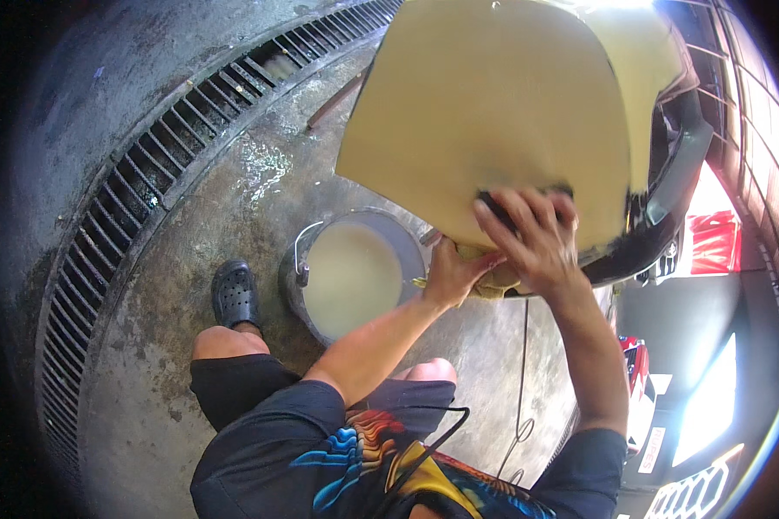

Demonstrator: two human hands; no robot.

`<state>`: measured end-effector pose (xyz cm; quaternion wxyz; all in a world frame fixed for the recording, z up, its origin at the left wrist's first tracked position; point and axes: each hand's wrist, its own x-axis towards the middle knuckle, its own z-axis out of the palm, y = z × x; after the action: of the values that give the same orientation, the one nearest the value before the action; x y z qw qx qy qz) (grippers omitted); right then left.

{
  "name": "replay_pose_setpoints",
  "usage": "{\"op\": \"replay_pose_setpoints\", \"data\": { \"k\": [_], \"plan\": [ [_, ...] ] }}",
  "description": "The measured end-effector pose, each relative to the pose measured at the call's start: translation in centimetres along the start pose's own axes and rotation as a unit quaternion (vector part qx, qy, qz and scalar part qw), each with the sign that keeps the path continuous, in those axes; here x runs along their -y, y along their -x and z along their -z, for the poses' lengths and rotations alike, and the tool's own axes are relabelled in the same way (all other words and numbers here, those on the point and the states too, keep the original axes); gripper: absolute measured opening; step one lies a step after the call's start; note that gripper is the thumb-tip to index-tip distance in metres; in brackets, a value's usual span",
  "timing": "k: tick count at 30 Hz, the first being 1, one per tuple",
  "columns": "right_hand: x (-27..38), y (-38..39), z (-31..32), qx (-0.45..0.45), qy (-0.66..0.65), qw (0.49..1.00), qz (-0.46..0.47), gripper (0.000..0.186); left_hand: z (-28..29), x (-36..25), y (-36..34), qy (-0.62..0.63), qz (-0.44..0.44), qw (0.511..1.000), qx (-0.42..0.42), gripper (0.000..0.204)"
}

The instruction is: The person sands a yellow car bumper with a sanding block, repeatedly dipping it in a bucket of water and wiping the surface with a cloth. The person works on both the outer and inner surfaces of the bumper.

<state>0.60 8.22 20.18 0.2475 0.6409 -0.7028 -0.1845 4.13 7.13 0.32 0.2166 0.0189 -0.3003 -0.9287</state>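
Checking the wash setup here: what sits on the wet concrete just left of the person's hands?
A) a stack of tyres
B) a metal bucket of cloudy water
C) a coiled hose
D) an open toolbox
B: a metal bucket with a wire handle, filled with cloudy pale water, stands beside the left hand.

White rectangular sign with red edge, lower right, beside a lit panel

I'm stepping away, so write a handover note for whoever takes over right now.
Right hand: pressing a dark sponge flat on the yellow panel.
Left hand: gripping the panel's lower edge, with a yellow cloth beside it.
Bucket of cloudy water stands on the wet concrete floor just below, beside the long drain grate.
Done: cannot tell how much is scrubbed.
Left: probably the rest of the panel.
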Motion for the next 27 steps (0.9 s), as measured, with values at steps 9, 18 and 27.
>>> {"op": "replay_pose_setpoints", "data": {
  "k": [9,18,27],
  "plan": [
    [-0.3,-3.9,-2.8,0.016,0.015,1.000,-0.011,0.050,0.4,0.0,-0.1,-0.092,0.034,0.995,-0.015,0.059],
    [-1.5,-5.1,-3.2,0.023,0.038,0.999,-0.001,0.046,-0.1,0.1,-0.2,-0.026,0.015,0.999,-0.014,0.056],
    [-0.2,4.2,1.0,-0.022,0.043,0.996,-0.069,0.045,-0.1,-0.4,-0.6,-0.015,0.038,0.999,-0.013,0.044]
  ]
}}
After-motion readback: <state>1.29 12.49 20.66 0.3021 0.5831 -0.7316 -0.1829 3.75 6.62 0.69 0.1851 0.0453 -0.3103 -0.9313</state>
